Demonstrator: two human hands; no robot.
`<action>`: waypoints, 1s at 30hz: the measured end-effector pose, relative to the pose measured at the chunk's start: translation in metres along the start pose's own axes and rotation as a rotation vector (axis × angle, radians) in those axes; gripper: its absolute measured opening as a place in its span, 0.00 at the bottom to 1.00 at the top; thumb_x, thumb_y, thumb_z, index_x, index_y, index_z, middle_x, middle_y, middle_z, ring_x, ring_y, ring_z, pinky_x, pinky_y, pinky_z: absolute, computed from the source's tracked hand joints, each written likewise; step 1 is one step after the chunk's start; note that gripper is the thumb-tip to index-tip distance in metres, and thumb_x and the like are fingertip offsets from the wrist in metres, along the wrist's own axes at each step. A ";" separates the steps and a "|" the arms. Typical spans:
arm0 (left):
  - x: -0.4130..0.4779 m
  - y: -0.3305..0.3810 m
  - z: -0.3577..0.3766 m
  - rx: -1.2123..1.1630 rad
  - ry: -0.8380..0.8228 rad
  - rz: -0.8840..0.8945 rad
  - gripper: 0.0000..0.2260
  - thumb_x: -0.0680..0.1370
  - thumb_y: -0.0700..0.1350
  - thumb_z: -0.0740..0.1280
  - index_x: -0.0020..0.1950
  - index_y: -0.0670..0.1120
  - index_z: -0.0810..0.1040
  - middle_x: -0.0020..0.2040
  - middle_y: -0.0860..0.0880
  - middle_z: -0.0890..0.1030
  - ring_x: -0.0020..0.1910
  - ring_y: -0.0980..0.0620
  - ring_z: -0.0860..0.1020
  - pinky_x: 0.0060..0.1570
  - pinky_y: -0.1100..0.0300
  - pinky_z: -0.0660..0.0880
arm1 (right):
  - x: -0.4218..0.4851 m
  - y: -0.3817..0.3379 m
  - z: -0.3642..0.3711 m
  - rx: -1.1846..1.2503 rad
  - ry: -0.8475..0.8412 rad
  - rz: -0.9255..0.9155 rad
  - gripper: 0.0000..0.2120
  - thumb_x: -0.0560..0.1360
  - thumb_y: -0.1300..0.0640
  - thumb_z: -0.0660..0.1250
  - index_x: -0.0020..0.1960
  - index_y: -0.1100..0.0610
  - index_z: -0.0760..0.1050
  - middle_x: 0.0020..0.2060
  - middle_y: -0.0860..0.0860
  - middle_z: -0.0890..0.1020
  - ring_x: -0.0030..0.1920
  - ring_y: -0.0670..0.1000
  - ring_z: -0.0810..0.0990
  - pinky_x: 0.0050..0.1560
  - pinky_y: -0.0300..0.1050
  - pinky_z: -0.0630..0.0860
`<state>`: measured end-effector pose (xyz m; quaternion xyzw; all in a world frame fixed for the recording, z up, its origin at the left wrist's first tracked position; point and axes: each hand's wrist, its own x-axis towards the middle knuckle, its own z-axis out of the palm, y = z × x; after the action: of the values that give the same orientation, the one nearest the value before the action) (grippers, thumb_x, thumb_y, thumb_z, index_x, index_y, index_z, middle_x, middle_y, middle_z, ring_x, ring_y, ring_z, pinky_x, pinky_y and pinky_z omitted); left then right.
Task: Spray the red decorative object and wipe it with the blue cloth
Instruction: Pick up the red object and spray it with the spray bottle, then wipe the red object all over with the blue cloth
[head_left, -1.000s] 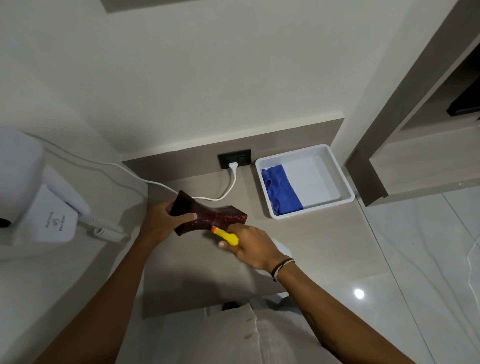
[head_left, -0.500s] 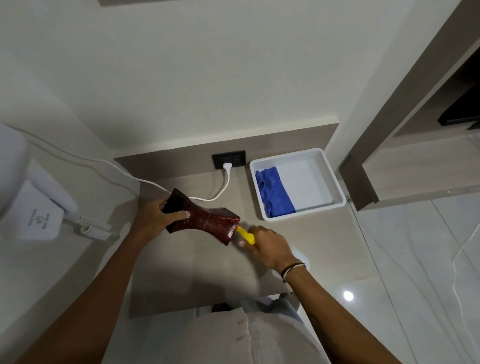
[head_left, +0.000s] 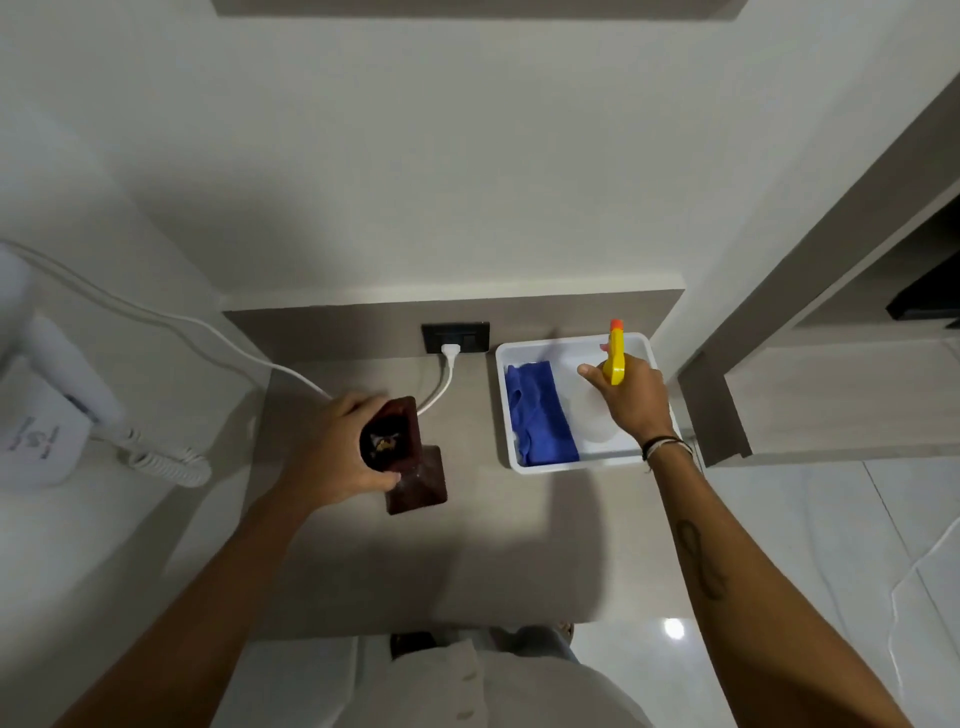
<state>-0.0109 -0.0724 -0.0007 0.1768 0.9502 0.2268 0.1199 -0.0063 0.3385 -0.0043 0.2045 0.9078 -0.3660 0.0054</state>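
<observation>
Your shelf (head_left: 493, 545) carries everything here, and your two hands are well apart over it. Just under your right hand (head_left: 631, 397) sits the white tray (head_left: 550, 347), with the blue cloth (head_left: 540, 415) folded in the part of it toward your left hand. That right hand is wrapped around the spray bottle (head_left: 615, 358), holding it down in the tray with the yellow head pointing away from you. Your left hand (head_left: 337, 447) is clamped on the upper end of the red ornament (head_left: 410, 467), which stands on the shelf. To judge by this, the spraying is finished and you are parking the bottle; the next move calls for letting it go and taking the cloth just beside it, then bringing it across to the ornament. Beyond your left hand a white cable (head_left: 444, 379) runs up to the wall socket (head_left: 456, 338), close behind the ornament, so mind it while wiping. Farther out on that side hangs a wall hairdryer (head_left: 47, 405) with its coiled cord (head_left: 166, 460), out of your path.
</observation>
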 end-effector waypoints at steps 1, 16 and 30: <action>0.001 0.001 0.003 0.020 -0.005 0.014 0.49 0.58 0.62 0.79 0.78 0.50 0.71 0.69 0.52 0.72 0.67 0.48 0.74 0.66 0.47 0.77 | 0.006 0.002 0.002 -0.001 0.001 0.009 0.23 0.81 0.42 0.72 0.43 0.62 0.78 0.60 0.62 0.88 0.52 0.65 0.86 0.53 0.55 0.80; 0.001 -0.003 0.012 0.026 -0.022 0.041 0.51 0.57 0.61 0.76 0.79 0.57 0.63 0.68 0.64 0.60 0.71 0.48 0.72 0.64 0.48 0.78 | 0.016 0.024 0.017 0.048 0.018 0.082 0.28 0.80 0.50 0.75 0.77 0.56 0.72 0.59 0.58 0.87 0.57 0.61 0.88 0.63 0.57 0.84; -0.008 0.017 0.014 0.247 0.017 0.078 0.51 0.65 0.65 0.74 0.82 0.43 0.63 0.78 0.42 0.67 0.79 0.37 0.66 0.73 0.39 0.70 | 0.001 0.001 0.094 -0.572 -0.390 -0.384 0.42 0.87 0.48 0.64 0.88 0.61 0.44 0.88 0.59 0.47 0.89 0.61 0.48 0.88 0.53 0.55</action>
<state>0.0056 -0.0564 -0.0035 0.2252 0.9643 0.1143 0.0801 -0.0200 0.2771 -0.0738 -0.0523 0.9768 -0.1248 0.1659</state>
